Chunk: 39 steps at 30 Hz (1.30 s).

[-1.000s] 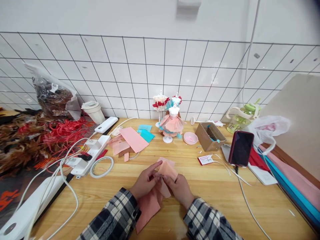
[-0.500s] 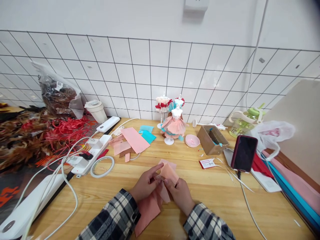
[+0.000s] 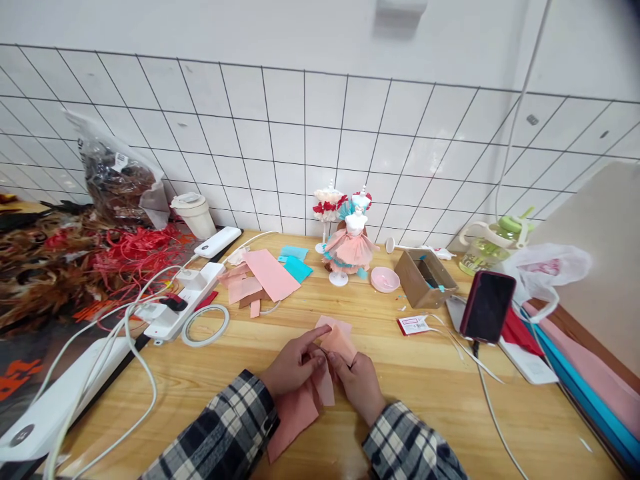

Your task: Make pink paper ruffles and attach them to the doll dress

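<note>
A pale pink piece of crepe paper is pinched between my two hands, low in the middle of the view. My left hand is closed on its left side, thumb pressed in and index finger stretched along the top. From the right, my right hand grips the same paper between thumb and fingers. A darker pink sheet hangs or lies beneath my left hand; whether it joins the held piece I cannot tell. Beyond the hands stands a small white dress form in a ruffled pink paper skirt.
Pink paper pieces and blue ones lie behind my left hand. A tape roll and a power strip with cables are on the left. Rightward are a pink dish, a cardboard box and a phone.
The view has shifted slightly. Both hands keep their hold on the pink paper, with only a small change in how it lies between the fingers.
</note>
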Each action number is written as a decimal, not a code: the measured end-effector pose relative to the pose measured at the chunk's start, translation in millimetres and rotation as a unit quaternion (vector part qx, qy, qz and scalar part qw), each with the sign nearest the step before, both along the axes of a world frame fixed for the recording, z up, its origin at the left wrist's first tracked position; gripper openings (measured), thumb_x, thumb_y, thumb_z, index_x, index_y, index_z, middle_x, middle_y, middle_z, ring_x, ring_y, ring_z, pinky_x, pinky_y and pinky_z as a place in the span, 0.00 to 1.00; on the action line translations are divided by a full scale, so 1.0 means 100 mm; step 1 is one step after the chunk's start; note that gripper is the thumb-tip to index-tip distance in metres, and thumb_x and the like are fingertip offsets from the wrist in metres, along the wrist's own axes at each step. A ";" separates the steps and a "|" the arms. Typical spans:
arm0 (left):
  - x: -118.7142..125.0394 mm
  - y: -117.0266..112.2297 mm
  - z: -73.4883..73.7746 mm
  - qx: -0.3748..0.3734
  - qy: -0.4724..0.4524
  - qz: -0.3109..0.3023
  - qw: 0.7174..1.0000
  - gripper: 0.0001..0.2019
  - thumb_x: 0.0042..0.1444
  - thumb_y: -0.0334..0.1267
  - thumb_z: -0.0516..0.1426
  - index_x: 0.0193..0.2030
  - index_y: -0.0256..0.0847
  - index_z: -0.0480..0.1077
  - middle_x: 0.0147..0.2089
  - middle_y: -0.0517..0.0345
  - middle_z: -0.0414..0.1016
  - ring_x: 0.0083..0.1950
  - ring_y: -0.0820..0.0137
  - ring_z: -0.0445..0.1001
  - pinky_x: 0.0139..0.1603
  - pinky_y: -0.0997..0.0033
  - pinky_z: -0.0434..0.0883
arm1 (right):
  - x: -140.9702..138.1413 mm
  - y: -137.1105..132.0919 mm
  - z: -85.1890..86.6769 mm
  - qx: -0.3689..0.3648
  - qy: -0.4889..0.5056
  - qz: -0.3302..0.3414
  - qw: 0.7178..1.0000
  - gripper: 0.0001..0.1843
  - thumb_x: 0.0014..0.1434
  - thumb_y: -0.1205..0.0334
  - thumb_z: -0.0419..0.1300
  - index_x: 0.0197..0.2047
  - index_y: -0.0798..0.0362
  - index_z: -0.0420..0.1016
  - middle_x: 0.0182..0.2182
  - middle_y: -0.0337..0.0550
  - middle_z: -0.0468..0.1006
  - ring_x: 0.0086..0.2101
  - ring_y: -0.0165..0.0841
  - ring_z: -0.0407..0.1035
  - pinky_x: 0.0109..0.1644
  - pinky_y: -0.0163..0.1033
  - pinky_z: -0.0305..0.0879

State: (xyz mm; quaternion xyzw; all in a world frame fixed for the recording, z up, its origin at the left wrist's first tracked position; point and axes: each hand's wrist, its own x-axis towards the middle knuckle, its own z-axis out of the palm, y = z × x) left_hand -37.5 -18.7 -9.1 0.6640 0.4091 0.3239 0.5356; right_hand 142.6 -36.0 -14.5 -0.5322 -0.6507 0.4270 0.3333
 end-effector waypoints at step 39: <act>-0.43 0.39 0.26 0.436 0.372 0.291 0.766 0.19 0.61 0.38 0.53 0.58 0.39 0.66 0.58 0.43 0.71 0.60 0.54 0.66 0.61 0.51 0.61 | 0.45 0.35 -0.01 0.139 -0.177 -0.106 0.969 0.21 0.58 0.65 0.54 0.55 0.51 0.71 0.50 0.45 0.77 0.48 0.35 0.71 0.53 0.38 0.65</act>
